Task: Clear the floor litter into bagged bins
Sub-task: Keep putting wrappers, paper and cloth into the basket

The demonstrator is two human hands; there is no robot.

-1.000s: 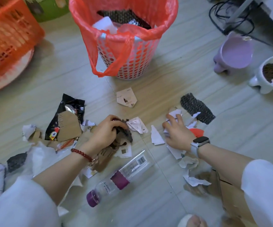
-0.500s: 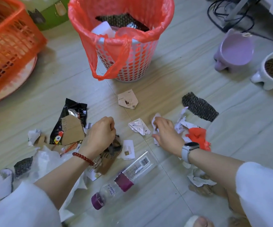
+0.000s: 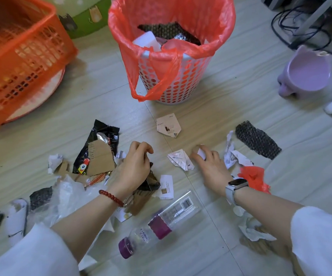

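the litter lies strewn on the pale floor (image 3: 230, 108) in front of the white perforated bin (image 3: 173, 84), whose red bag (image 3: 161, 22) is folded over the rim and already holds white and dark scraps. the left hand (image 3: 133, 168) sits over a heap of cardboard and dark scraps (image 3: 147, 186), fingers curled and gripping pieces of it. the right hand (image 3: 210, 166) reaches flat toward the floor, its fingers pinching a small white paper bit (image 3: 201, 153), just beside a folded printed slip (image 3: 181, 162). a band of bare floor runs between the hands and the bin, broken only by one printed paper piece (image 3: 168, 125) near the bin's base. a clear bottle (image 3: 161, 224) with a purple cap and purple label lies on its side below the hands; a barcode shows on it, the small print too fine to read. a black snack wrapper (image 3: 97, 148) with a torn cardboard piece lies left of the left hand, a black mesh strip (image 3: 257, 142) and a red plastic scrap (image 3: 253, 178) to the right. an orange basket (image 3: 21, 62) crowds the far left edge; a purple bowl (image 3: 308, 74) stands at far right.
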